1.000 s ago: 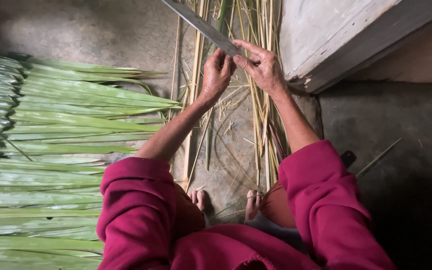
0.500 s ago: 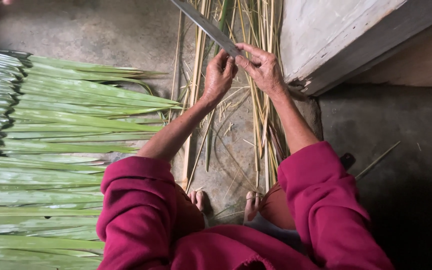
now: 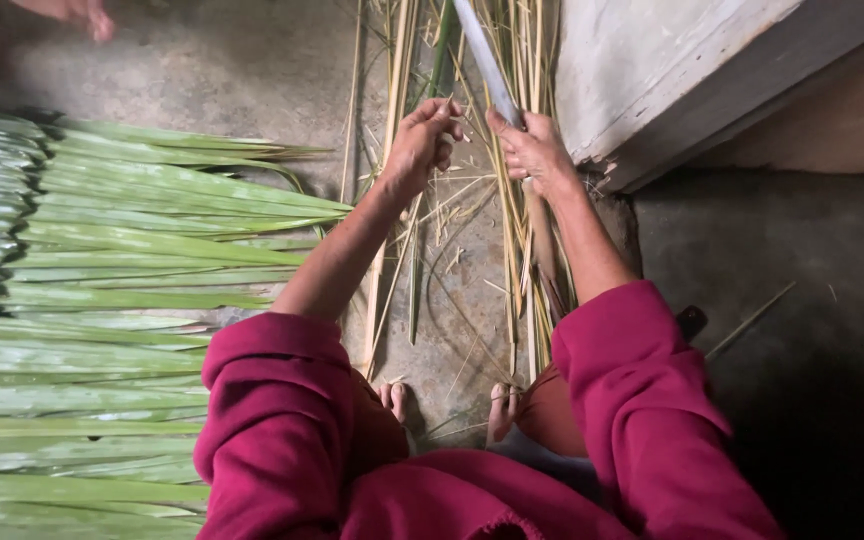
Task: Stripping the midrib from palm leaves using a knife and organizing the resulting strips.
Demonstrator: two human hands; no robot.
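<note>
while the big mat of green leaves lies along the left on the floor, dry stalks run up the middle. right hand is clenched round a long blade pointing up. left hand pinches a thin strip, close beside the blade. risk: the edge could slip into the left fingers, or the strip could snap.

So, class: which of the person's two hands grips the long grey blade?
The right hand is closed around the long grey blade; the left hand only pinches thin dry stalks.
</note>
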